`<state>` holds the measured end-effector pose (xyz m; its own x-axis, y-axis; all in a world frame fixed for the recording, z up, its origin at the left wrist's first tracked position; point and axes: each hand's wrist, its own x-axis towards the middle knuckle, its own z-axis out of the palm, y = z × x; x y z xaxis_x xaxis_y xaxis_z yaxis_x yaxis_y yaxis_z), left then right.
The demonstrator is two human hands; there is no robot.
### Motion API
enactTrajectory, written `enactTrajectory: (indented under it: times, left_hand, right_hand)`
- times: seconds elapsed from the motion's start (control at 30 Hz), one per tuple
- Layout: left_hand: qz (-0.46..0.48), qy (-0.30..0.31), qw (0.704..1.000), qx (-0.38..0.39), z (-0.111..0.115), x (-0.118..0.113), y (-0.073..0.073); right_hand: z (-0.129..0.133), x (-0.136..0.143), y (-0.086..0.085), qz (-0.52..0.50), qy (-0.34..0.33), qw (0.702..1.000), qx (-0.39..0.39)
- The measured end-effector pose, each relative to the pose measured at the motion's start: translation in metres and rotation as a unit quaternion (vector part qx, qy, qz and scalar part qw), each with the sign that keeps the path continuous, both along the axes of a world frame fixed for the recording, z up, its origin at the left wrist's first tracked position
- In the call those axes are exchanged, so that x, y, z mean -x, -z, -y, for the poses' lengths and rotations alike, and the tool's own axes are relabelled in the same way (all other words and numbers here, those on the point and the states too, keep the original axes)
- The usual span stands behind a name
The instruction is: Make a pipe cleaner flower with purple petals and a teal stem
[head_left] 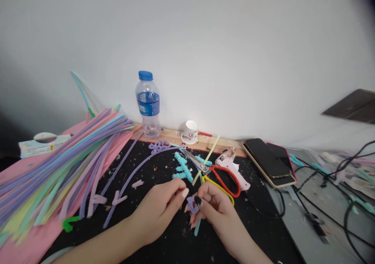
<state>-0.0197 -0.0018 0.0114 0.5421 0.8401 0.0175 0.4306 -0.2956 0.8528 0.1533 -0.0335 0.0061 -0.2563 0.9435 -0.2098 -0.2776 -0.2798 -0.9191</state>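
Note:
Between the fingers of my right hand (220,212) is a small purple pipe cleaner (192,205) bent into a loop, pinched by the thumb. My left hand (161,211) is closed just left of it, thumb against the curled fingers. Its fingertips are turned away, so what they hold, if anything, is hidden. A teal strip (197,228) sticks out below my right hand. Beyond both hands lie scissors with a red handle (231,178) and a yellow handle (219,188), fluffy turquoise pieces (183,166) and a pale yellow pipe cleaner (213,148).
Many pastel pipe cleaners (73,154) lie in a bundle on pink paper at left. A plastic bottle (148,104) and paper cup (190,132) stand by the wall. At right are a glue gun (234,166), a phone (266,158) and black cables (322,201).

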Motion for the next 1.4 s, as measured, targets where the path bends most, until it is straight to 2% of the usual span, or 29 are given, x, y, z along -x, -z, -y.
enactTrajectory:
  times: [0.17, 0.37, 0.43, 0.57, 0.73, 0.9, 1.07, 1.13, 1.27, 1.4]
  left_hand:
    - [-0.019, 0.039, 0.999, -0.031, 0.000, 0.000, 0.005]
    - [0.006, 0.041, 0.999, -0.016, -0.001, 0.000, 0.009]
    - [0.001, 0.023, 1.000, -0.015, -0.001, 0.000, 0.009]
    - [-0.011, -0.063, 0.997, -0.039, -0.002, 0.003, 0.005]
    - [-0.062, -0.161, 0.980, -0.102, -0.021, 0.017, 0.000]
    - [-0.143, -0.190, 0.961, -0.142, -0.044, 0.034, 0.006]
    - [-0.150, -0.197, 0.946, -0.210, -0.047, 0.036, 0.004]
    - [-0.169, -0.178, 0.954, -0.171, -0.044, 0.035, 0.000]
    - [-0.204, -0.134, 0.970, -0.027, -0.035, 0.036, -0.006]
    - [-0.200, -0.050, 0.978, 0.018, -0.029, 0.038, -0.004]
  right_hand:
    - [-0.001, 0.000, 0.002, -0.003, 0.003, 1.000, -0.004]
    - [0.001, 0.000, 0.001, -0.008, 0.020, 1.000, 0.007]
    - [0.001, 0.000, 0.000, -0.012, 0.020, 1.000, 0.009]
    - [0.000, -0.001, -0.001, -0.017, 0.021, 1.000, 0.009]
    - [-0.002, -0.003, -0.001, -0.012, 0.039, 0.999, -0.005]
    - [-0.004, -0.005, -0.003, 0.003, 0.077, 0.997, -0.015]
    - [-0.004, -0.008, -0.004, 0.039, 0.104, 0.994, -0.008]
    - [-0.004, -0.008, -0.004, 0.054, 0.116, 0.992, -0.005]
    - [-0.005, -0.008, -0.003, 0.063, 0.130, 0.989, -0.014]
    - [-0.004, -0.010, -0.002, 0.069, 0.133, 0.987, -0.051]
